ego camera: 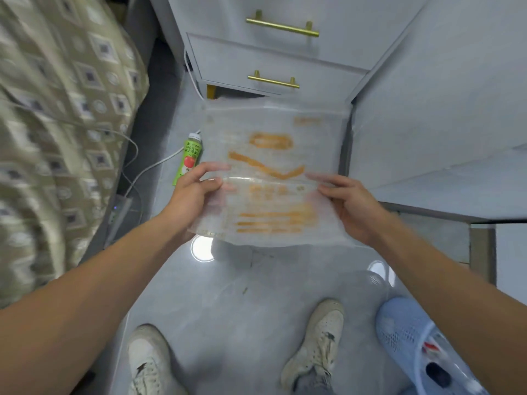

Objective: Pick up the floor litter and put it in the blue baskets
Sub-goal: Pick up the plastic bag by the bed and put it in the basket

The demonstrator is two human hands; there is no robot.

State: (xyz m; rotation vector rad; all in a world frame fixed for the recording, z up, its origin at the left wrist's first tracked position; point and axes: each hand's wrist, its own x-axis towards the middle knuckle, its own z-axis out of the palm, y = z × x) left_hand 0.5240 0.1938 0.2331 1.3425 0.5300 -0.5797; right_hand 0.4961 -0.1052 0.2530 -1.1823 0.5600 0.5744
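You stand in a narrow strip of glossy grey tiled floor (228,309). On your left a bed with a beige diamond-patterned cover (57,124) hems the strip in; a white cable (154,166) trails along the floor at its foot. Straight ahead a grey drawer cabinet with brass bar handles (273,81) closes off the far end, and on your right a pale grey wall panel (442,109) runs alongside. The open floor is the band between your two off-white sneakers (316,343) and the cabinet base.

Your left hand (194,195) and right hand (353,206) hold a large translucent plastic bag with blurred orange print (271,172) stretched flat between them, off the floor, at about the middle of the strip. Each hand pinches a side edge: the left thumb lies on top of the film with the fingers curled under, and the right hand clamps the opposite edge the same way. The bag's far edge reaches toward the cabinet base; its near edge hangs just past your wrists.

A green juice bottle with an apple on its label (188,158) lies on the floor just beside your left hand, partly behind the bag's left edge.

A light blue mesh plastic basket (405,334) sits low at your right, beside your right shoe and partly under your right forearm, with a few small items inside.
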